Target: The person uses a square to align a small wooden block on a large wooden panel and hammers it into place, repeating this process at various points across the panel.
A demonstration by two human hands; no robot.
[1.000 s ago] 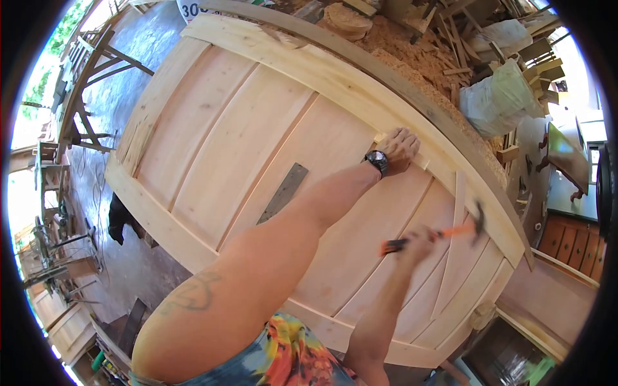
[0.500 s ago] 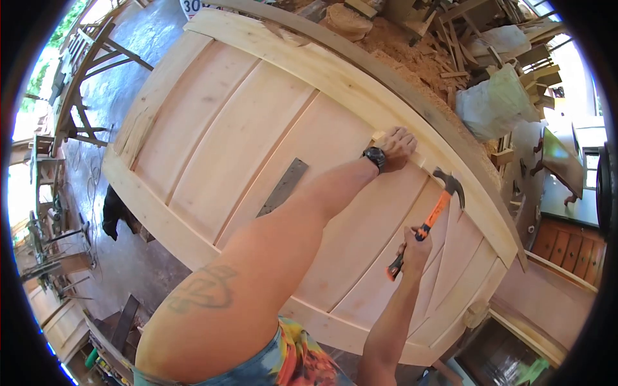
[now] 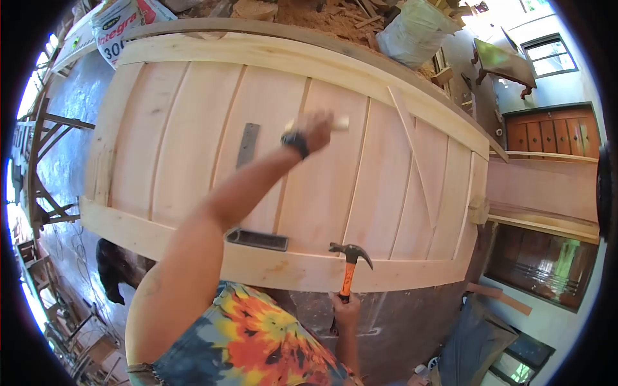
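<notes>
My left hand (image 3: 317, 132), with a black watch at the wrist, is closed around a small pale wood block (image 3: 341, 123) whose ends stick out on both sides. Motion blurs the hand a little. It is over the middle boards of a large wooden door panel (image 3: 322, 199). My right hand (image 3: 346, 310) grips a claw hammer (image 3: 348, 273) by its orange and black handle, the head up, over the panel's near rail. A flat grey metal plate (image 3: 247, 145) lies on the panel to the left of my left hand.
A thin wood strip (image 3: 412, 154) lies slantwise on the right boards. On the near rail sits a dark, long, trough-like object (image 3: 257, 240). Wood shavings, offcuts and a whitish sack (image 3: 415, 35) are beyond the far edge. A wooden trestle (image 3: 48, 161) stands at left.
My left hand has left the far rail with the wood block and moved back over the middle boards. The hammer has come down toward the near rail. The view has shifted.
</notes>
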